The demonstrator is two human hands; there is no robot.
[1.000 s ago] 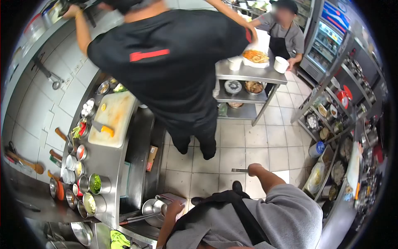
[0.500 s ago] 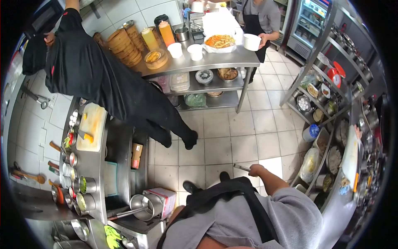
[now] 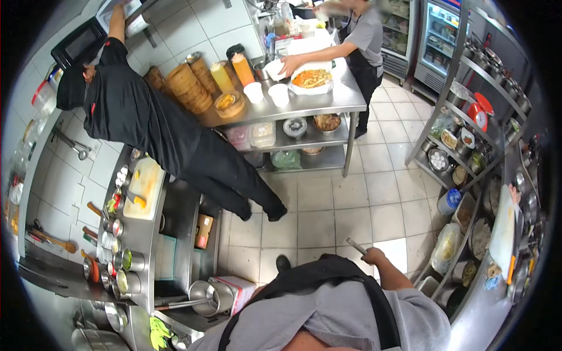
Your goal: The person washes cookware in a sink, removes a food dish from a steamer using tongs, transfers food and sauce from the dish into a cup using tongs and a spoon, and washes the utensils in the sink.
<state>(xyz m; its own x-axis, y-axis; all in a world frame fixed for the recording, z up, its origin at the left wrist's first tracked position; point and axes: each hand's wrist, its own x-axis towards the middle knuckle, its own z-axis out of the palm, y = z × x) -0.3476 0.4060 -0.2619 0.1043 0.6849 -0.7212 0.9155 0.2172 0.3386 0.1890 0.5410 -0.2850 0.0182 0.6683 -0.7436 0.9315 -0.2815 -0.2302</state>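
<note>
My right hand (image 3: 374,256) is closed around one end of a slim metal utensil (image 3: 356,245), maybe tongs. It points forward and left over the floor tiles. My left hand is out of view, hidden below my torso. At the prep table, a co-worker's hand (image 3: 291,64) grips a white tub (image 3: 275,69). Close by lie a plate of shredded orange and pale food (image 3: 312,79) and two more white tubs, one of them a white cup (image 3: 278,95).
Another co-worker in black (image 3: 146,126) leans across the left counter, arm raised to a shelf. A cutting board (image 3: 144,190) holds a knife. Bamboo steamers (image 3: 187,85) are stacked at the back. A steel pot (image 3: 211,298) stands low left; a shelf rack (image 3: 436,126) rises right.
My view has shifted slightly. The grey-shirted co-worker has moved the white tub from the table's right end leftward across the plate. My right hand still holds the utensil.
</note>
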